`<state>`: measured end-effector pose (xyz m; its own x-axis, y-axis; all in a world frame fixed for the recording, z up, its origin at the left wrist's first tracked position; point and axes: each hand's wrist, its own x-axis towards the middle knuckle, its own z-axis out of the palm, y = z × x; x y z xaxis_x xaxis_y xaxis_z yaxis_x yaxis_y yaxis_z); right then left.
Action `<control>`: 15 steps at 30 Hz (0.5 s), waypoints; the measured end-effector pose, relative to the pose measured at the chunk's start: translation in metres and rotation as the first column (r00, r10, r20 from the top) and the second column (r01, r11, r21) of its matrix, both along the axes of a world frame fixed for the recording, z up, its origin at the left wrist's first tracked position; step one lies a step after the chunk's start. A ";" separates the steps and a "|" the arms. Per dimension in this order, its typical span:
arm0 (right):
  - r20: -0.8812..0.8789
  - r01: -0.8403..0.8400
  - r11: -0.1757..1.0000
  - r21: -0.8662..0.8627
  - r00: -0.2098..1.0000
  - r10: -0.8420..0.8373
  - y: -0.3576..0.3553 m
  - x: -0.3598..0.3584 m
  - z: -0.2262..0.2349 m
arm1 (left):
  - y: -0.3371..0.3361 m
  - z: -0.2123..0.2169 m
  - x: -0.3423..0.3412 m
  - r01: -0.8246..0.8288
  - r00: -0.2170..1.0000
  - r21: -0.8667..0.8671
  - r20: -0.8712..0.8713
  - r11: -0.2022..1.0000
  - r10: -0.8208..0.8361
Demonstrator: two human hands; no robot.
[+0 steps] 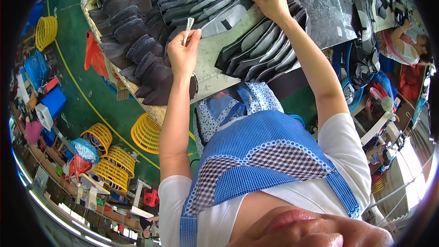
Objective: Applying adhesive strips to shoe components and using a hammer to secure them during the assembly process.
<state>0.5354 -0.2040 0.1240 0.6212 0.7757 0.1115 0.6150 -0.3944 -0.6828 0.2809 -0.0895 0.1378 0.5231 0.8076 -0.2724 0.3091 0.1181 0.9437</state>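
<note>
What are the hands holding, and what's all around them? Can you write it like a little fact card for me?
Left hand: pinching a slim white bundle
Right hand: thumb and fingertips together by stacked dark pieces; whether they hold something is hard to tell
Between the hands: flat grey piece with a black mark
Worktable: pale top, bearing fanned dark curved pieces
Clothing: blue checked apron, white short sleeves
Floor: green, yellow lines
Nearby: yellow plastic basket, left of the apron
</note>
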 end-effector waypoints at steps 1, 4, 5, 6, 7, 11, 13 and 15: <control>0.016 -0.007 1.000 -0.019 1.000 0.008 0.003 0.000 -0.004 | 0.002 -0.003 0.000 -0.004 1.000 0.027 -0.014 1.000 0.004; 0.073 -0.026 0.998 -0.054 0.997 0.030 0.012 -0.002 -0.016 | 0.011 -0.009 0.003 -0.024 0.994 0.098 -0.106 0.995 0.035; 0.065 -0.035 0.998 -0.055 0.997 0.039 0.015 -0.001 -0.019 | 0.015 -0.010 0.005 -0.032 0.992 0.097 -0.115 0.995 0.043; 0.150 -0.053 0.998 -0.042 0.987 0.059 0.017 0.001 -0.020 | 0.020 -0.009 0.007 0.006 0.987 0.204 -0.160 0.979 0.028; 0.232 -0.072 0.997 -0.032 0.969 0.078 0.020 0.001 -0.020 | 0.024 -0.008 0.008 0.048 0.977 0.305 -0.210 0.951 0.018; 0.288 -0.113 0.986 -0.123 0.947 0.144 0.027 0.002 -0.015 | 0.038 -0.004 0.011 0.171 0.910 0.407 -0.415 0.897 0.015; 0.301 -0.100 0.988 -0.118 0.944 0.131 0.029 0.002 -0.017 | 0.050 -0.007 0.006 0.177 0.892 0.472 -0.449 0.863 0.062; 0.312 -0.050 0.998 -0.041 0.948 0.060 0.028 0.004 -0.015 | 0.061 -0.004 -0.006 0.165 0.858 0.553 -0.489 0.817 0.158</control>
<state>0.5394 -0.1763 0.1091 0.5149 0.8142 0.2682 0.8173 -0.3720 -0.4399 0.2753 -0.0289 0.1337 0.4498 0.8931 0.0073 0.7436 -0.3790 0.5509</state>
